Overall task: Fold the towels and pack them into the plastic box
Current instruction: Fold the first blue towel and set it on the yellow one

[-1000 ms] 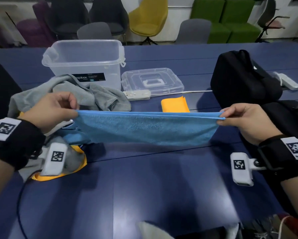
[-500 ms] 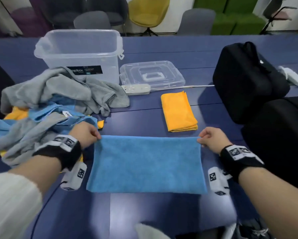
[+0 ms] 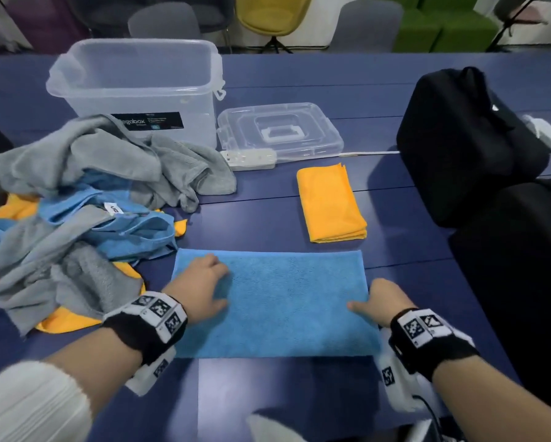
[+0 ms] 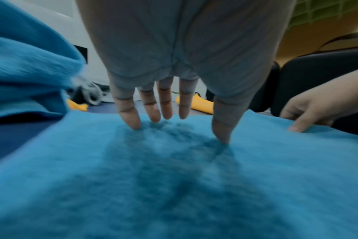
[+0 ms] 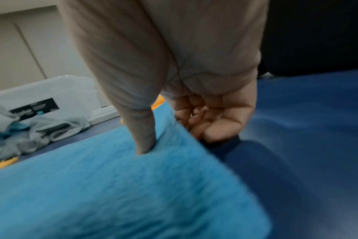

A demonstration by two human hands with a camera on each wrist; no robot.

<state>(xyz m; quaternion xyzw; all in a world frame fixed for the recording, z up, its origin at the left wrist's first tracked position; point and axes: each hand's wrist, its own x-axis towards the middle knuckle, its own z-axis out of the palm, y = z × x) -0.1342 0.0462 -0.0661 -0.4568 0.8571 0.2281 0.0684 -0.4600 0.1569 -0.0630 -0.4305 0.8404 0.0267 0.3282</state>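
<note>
blue towel (image 3: pixel 287 301) now flat, half-folded, at near tabletop (image 3: pixel 268 393) edge, no longer held taut | left hand (image 3: pixel 201 291) fingers straight, pressing it | right hand (image 3: pixel 385 301) thumb on top, fingers apparently curling under right edge | next fold due; plastic box (image 3: pixel 134 87) far-left, seemingly empty

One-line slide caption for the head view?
Left hand flattens a half-folded blue towel while the right hand takes its right edge; folded orange towel and empty plastic box beyond.
</note>
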